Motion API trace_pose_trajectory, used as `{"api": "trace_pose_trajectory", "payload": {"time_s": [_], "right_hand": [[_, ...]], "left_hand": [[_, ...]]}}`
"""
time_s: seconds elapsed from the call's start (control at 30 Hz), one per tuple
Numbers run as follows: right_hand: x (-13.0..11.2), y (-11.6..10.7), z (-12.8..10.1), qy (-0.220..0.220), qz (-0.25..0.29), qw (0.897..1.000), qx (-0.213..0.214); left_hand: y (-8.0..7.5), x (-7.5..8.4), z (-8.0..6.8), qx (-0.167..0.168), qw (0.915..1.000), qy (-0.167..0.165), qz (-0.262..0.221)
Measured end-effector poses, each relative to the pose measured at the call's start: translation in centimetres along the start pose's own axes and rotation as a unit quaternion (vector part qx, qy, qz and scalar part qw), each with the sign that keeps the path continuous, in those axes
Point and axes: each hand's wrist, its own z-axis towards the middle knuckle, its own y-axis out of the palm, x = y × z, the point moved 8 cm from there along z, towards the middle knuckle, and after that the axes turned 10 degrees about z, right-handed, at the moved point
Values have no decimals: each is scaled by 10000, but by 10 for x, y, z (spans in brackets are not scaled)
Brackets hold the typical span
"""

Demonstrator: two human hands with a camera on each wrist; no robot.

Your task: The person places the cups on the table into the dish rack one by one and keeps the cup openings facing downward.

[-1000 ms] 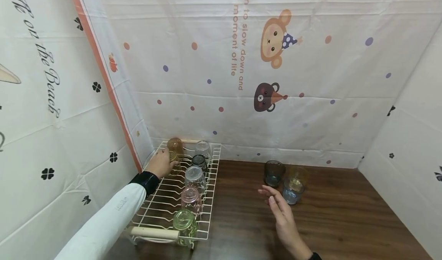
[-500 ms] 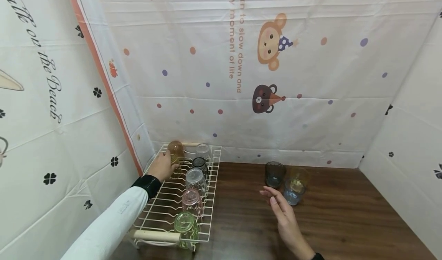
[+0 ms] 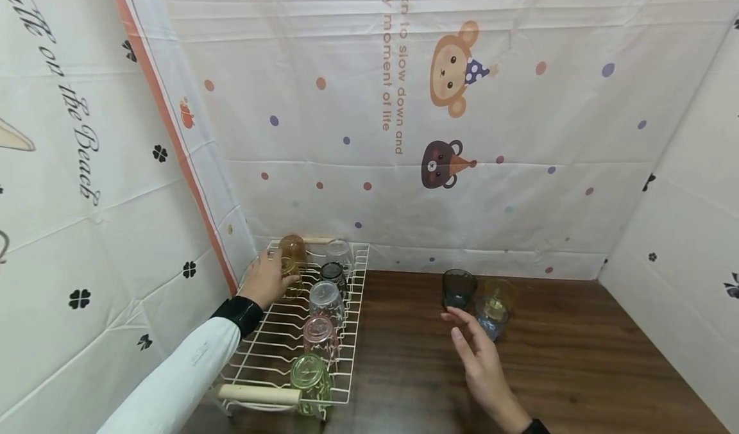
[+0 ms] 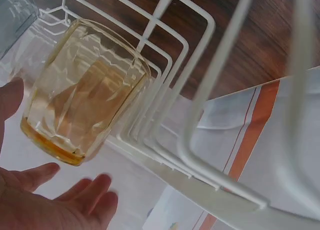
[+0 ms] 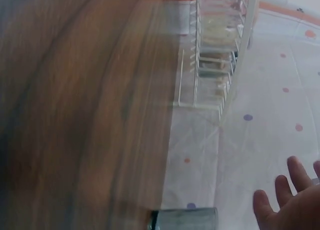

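My left hand (image 3: 267, 281) is over the left row of a white wire rack (image 3: 271, 331), beside an upside-down yellow glass (image 4: 85, 94). In the left wrist view its fingers (image 4: 95, 200) are spread, with a gap between them and the glass. An amber glass (image 3: 293, 248) stands just behind. My right hand (image 3: 482, 363) is held over the table with its fingers apart, holding nothing. Near its fingertips is a dark grey glass (image 3: 458, 286), standing upright. A blue glass (image 3: 493, 318) beside it is partly hidden by the hand, with a yellowish glass (image 3: 501, 291) at its top.
Along the rack's right row, upside-down glasses stand: green (image 3: 310, 376), pink (image 3: 320, 334), clear (image 3: 326, 300), dark (image 3: 333, 275) and another clear glass (image 3: 339, 252). A wooden handle (image 3: 260, 393) edges the rack's front. Printed cloth (image 3: 346, 165) hangs behind and at both sides.
My left hand's fingers have opened away from the yellow glass, and the hand has drawn slightly left. My right hand has shifted a little right and up, closer to the dark grey glass.
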Motion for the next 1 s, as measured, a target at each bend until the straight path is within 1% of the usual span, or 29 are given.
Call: {"api": "trace_pose_trajectory", "payload": {"time_s": [0.1, 0.2, 0.33, 0.43, 0.6, 0.67, 0.83, 0.9, 1.0], "right_hand": [[-2, -7, 2, -153, -436, 9989, 129], [-4, -14, 5, -377, -958, 9944, 231], [-10, -24, 11, -835, -1524, 9842, 343], [-12, -33, 17, -1028, -1867, 9757, 512], [-13, -45, 25, -1208, -2384, 9612, 679], [-9, -49, 27, -1096, -2649, 9552, 732], [11, -60, 29, -322, -3484, 9322, 929], [19, -65, 29, 28, -3635, 9264, 986], [30, -72, 28, 529, -3629, 9241, 1073]], "left_hand": [[-5, 1, -6, 233, 9997, 95, 64], [-8, 3, -12, 356, 9988, 240, 213], [-15, 9, -22, 437, 9967, 441, 527], [-25, 16, -30, 533, 9951, 561, 615], [-44, 31, -43, 847, 9909, 843, 621], [-51, 36, -48, 1001, 9885, 955, 611], [-68, 46, -60, 1333, 9831, 1149, 499], [-77, 52, -65, 1413, 9818, 1197, 423], [-91, 62, -75, 1469, 9803, 1277, 328]]}}
